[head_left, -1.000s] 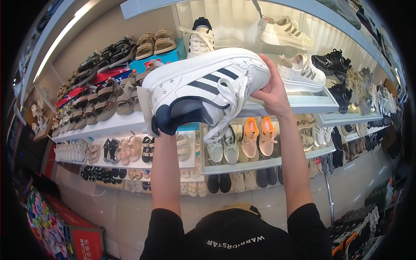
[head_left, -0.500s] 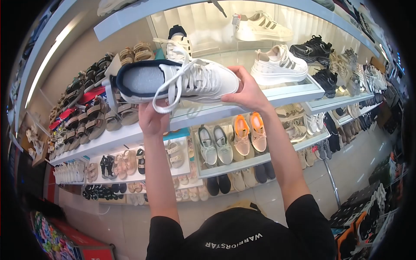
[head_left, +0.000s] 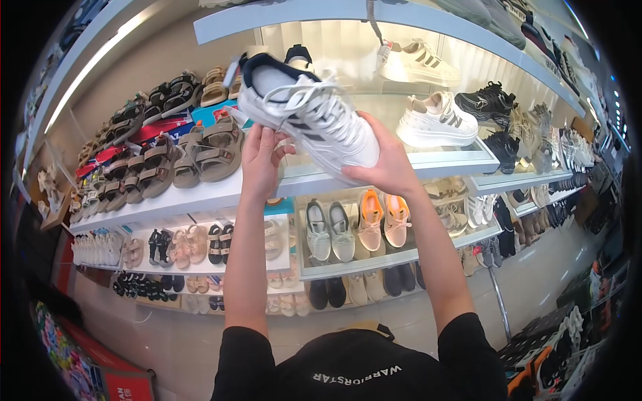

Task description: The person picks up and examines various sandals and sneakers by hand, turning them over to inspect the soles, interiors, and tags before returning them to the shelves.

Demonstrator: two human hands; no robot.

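Gripping shoe [head_left: 314, 120] by toe before shelf [head_left: 455, 160] with right hand [head_left: 386, 158]; touching heel side with curled left hand [head_left: 259, 159], unclear whether clasping; apparently inspecting; next needing support at both ends.

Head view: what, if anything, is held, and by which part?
A white sneaker: right hand at the toe, left hand on the side near the heel.

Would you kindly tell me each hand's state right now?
Left hand: partly curled against a white lace-up sneaker with dark stripes; grip unclear.
Right hand: holding its toe end.
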